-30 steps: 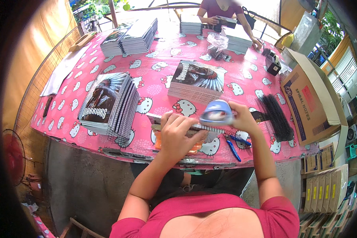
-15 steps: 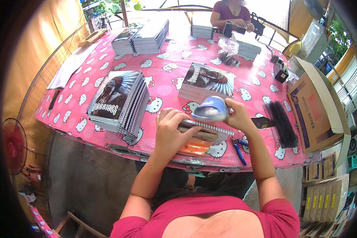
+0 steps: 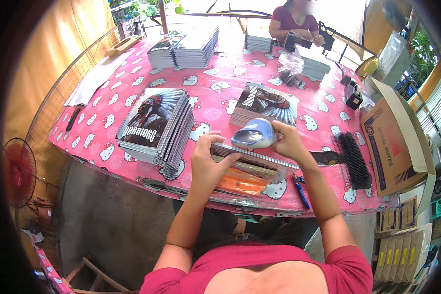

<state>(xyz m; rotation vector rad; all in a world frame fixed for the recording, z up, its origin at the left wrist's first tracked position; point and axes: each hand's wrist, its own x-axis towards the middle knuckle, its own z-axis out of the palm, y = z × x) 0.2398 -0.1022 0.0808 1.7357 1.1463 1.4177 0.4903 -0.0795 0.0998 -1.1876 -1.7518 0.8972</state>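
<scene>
My left hand (image 3: 211, 159) grips a spiral notebook (image 3: 264, 159), fingers behind and thumb in front, with its bound edge facing up. In my right hand (image 3: 288, 141) is a hollow, rounded blue-and-white object (image 3: 254, 133), held against the bound edge; its exact kind is unclear. A dark wire coil (image 3: 311, 170) sticks out past the notebook's right end, by my right forearm. In front of the notebook lie a tan block (image 3: 245, 166) and an orange packet-like thing (image 3: 242, 181). Blue-handled pliers (image 3: 301, 192) rest to the right.
Stacked notebooks stand at left (image 3: 144, 117) and ahead (image 3: 267, 103), with more stacks (image 3: 196, 46) farther back. A pile of black coils (image 3: 352, 159) lies right, beside an open carton (image 3: 389, 142). Across the table sits another person (image 3: 299, 24), hands on a dark thing.
My right hand has tilted the blue-and-white object and shifted it slightly along the bound edge. The coil end now shows beyond the notebook. The whole view has shifted a little.
</scene>
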